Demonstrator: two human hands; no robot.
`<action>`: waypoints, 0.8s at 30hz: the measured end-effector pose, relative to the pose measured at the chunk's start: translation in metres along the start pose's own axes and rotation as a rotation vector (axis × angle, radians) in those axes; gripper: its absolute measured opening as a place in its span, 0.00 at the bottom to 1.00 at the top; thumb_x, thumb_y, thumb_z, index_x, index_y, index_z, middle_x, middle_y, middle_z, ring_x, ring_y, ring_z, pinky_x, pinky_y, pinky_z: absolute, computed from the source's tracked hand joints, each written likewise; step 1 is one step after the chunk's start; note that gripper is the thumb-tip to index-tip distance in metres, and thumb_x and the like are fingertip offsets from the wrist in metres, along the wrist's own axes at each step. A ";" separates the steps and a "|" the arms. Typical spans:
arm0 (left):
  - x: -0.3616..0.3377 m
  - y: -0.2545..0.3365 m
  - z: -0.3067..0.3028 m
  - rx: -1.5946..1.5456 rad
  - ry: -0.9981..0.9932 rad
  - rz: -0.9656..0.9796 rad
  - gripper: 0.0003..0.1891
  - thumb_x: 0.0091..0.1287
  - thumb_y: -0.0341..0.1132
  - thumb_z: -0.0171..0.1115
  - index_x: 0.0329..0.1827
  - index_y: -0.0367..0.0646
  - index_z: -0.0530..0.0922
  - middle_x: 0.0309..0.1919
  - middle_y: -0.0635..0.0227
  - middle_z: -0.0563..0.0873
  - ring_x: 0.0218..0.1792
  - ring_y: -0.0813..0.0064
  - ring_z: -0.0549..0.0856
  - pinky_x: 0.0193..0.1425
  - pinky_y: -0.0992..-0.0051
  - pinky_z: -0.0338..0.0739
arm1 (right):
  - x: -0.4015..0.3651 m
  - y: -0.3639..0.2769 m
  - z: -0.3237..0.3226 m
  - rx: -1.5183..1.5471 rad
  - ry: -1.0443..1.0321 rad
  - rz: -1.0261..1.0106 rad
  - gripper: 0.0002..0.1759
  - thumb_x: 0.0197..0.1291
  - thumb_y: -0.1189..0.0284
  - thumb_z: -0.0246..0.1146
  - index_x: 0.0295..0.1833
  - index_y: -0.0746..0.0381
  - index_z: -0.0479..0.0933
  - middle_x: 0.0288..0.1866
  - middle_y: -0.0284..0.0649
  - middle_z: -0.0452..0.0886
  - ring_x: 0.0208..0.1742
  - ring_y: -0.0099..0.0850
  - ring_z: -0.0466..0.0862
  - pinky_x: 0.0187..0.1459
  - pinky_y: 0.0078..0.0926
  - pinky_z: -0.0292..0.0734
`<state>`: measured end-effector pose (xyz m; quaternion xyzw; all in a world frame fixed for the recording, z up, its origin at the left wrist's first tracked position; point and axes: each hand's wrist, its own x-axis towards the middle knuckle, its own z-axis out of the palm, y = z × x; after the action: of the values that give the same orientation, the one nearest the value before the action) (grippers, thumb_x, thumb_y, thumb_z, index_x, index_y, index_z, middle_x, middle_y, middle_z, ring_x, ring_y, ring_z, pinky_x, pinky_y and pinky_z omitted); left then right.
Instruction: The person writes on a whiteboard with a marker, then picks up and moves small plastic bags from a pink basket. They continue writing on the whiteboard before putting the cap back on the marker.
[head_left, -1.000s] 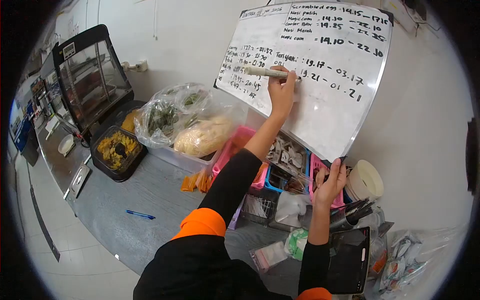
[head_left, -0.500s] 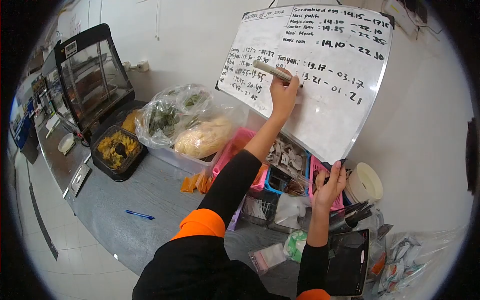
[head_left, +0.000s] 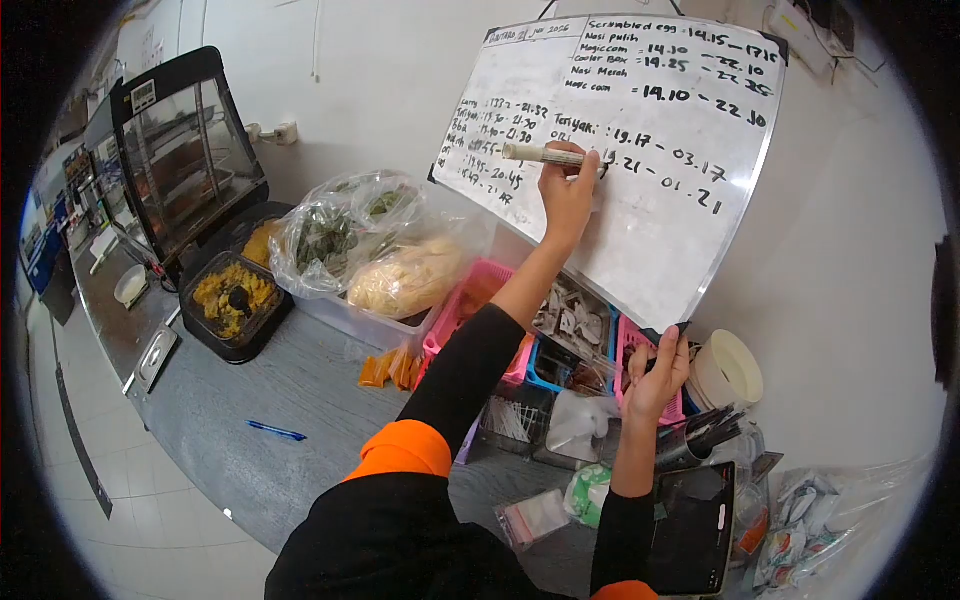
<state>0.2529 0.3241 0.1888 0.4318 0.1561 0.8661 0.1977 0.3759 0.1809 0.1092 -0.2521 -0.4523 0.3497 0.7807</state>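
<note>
My left hand (head_left: 568,205) is closed around a whitish marker (head_left: 543,154), its free end pointing left and its tip end at the whiteboard. The whiteboard (head_left: 640,240) leans tilted against the wall, covered in its upper part with black handwritten words and times. Around the lower corner of the board, my right hand (head_left: 657,378) has its fingers bent and grips the dark corner piece. Part of the writing is hidden behind the marker and my left hand.
Below the board stand pink baskets (head_left: 470,300) and a blue-edged tray. Plastic bags of greens (head_left: 325,235) lie in a clear box, beside a black tray of yellow food (head_left: 236,300). A blue pen (head_left: 276,430) rests on the grey table; a tablet (head_left: 690,530) lies near my right forearm.
My left hand has shifted very slightly, and the marker has turned to a flatter angle, its free end lower. My right hand stays at the board's corner.
</note>
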 end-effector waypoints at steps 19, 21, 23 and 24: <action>-0.008 0.011 0.000 -0.164 -0.056 -0.050 0.06 0.53 0.28 0.54 0.26 0.41 0.65 0.20 0.73 0.69 0.22 0.87 0.69 0.27 0.86 0.63 | -0.002 -0.005 0.005 -0.029 0.034 0.013 0.07 0.57 0.68 0.49 0.30 0.60 0.64 0.14 0.25 0.57 0.08 0.13 0.52 0.09 0.12 0.43; -0.007 0.011 -0.001 -0.135 -0.034 -0.079 0.05 0.53 0.27 0.54 0.28 0.41 0.67 0.22 0.73 0.72 0.26 0.85 0.70 0.29 0.85 0.64 | -0.002 -0.006 0.004 -0.030 0.014 0.005 0.08 0.57 0.68 0.49 0.30 0.60 0.64 0.13 0.25 0.57 0.08 0.13 0.53 0.09 0.13 0.43; -0.007 0.010 -0.001 -0.106 -0.035 -0.075 0.05 0.53 0.27 0.54 0.28 0.41 0.67 0.22 0.73 0.72 0.26 0.86 0.70 0.29 0.85 0.63 | -0.002 -0.005 0.004 -0.043 0.011 0.014 0.08 0.57 0.67 0.49 0.29 0.59 0.63 0.13 0.25 0.56 0.08 0.13 0.53 0.09 0.13 0.43; -0.007 0.010 -0.001 -0.075 -0.034 -0.070 0.05 0.52 0.26 0.54 0.28 0.41 0.66 0.22 0.73 0.71 0.26 0.86 0.69 0.30 0.86 0.63 | -0.003 -0.006 0.004 -0.044 0.011 0.013 0.08 0.57 0.67 0.49 0.29 0.59 0.63 0.13 0.25 0.56 0.08 0.13 0.53 0.09 0.13 0.43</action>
<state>0.2537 0.3123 0.1880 0.4332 0.1348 0.8564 0.2465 0.3733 0.1754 0.1138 -0.2741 -0.4538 0.3434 0.7752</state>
